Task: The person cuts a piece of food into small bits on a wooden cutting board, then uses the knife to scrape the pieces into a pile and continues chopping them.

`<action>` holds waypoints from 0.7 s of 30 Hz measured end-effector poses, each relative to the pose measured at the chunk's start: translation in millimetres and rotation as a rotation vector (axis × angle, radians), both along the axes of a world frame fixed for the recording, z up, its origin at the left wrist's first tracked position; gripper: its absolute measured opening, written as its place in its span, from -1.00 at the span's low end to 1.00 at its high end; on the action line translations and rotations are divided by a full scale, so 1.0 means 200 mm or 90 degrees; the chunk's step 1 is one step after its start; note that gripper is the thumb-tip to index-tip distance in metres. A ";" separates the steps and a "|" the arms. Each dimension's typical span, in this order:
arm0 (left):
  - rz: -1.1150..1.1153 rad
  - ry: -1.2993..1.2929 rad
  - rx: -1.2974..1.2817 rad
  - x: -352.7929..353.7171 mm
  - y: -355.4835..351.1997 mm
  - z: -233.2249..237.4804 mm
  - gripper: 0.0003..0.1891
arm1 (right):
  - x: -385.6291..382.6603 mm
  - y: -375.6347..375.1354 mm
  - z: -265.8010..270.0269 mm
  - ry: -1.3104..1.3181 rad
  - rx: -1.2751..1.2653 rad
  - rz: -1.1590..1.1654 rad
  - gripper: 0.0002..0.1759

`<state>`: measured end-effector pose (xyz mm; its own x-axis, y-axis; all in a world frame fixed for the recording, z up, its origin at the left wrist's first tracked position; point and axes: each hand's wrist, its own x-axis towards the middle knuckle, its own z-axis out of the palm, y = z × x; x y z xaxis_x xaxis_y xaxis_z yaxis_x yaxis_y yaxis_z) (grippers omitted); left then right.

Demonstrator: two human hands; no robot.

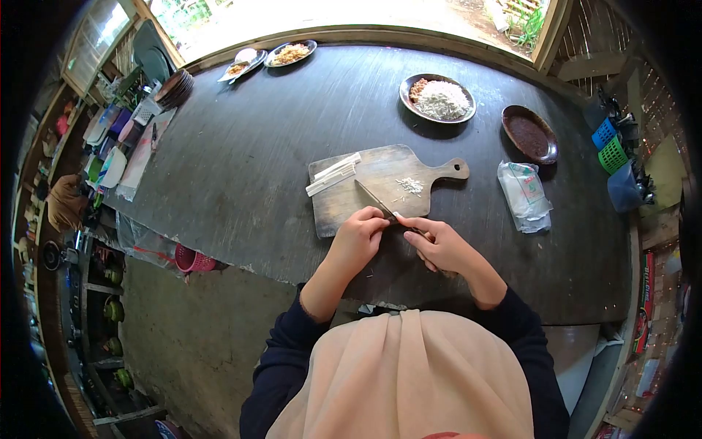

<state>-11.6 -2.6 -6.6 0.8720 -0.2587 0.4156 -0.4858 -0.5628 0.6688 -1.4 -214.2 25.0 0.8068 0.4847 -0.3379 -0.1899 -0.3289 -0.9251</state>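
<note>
My right hand [442, 247] is wrapped round the handle of a knife [375, 196], whose blade points up and left over the wooden cutting board [387, 157]. Close beside the blade, at the board's near edge, my left hand [358, 238] has its fingers curled together. A small white bit shows near the fingertips, but what the left hand grips is too small to make out. Several pale white sticks [334, 175] lie on the board's left part. Toward its handle sits a little heap of finely cut white pieces [411, 186].
Beyond the board stands a plate [404, 100] of white shreds and reddish-brown food. At right are a brown oval dish [530, 134] and a white plastic packet [524, 196]. Two food plates, one a dark plate [311, 48], stand far left. Stacked brown plates [174, 89] sit by the left edge.
</note>
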 end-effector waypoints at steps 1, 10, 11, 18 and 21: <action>0.002 -0.002 -0.002 0.01 0.00 0.01 -0.84 | 0.01 0.00 0.01 -0.006 -0.001 0.002 -0.57; -0.003 0.010 -0.011 0.01 0.00 0.00 -0.84 | 0.02 -0.01 0.01 -0.020 -0.012 0.008 -0.56; -0.002 0.013 -0.012 0.00 0.01 0.00 -0.84 | 0.02 -0.01 0.01 -0.017 -0.013 0.008 -0.56; 0.000 0.007 -0.013 0.01 0.01 0.00 -0.84 | 0.03 -0.01 0.01 -0.002 -0.003 0.007 -0.56; -0.001 0.001 -0.013 0.01 0.01 -0.01 -0.84 | 0.03 -0.02 0.03 0.003 0.010 0.002 -0.55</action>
<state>-9.0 -1.5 -7.7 0.8721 -0.2512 0.4200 -0.4857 -0.5489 0.6803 3.7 -217.7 31.4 0.8035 0.4927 -0.3341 -0.1928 -0.3157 -0.9291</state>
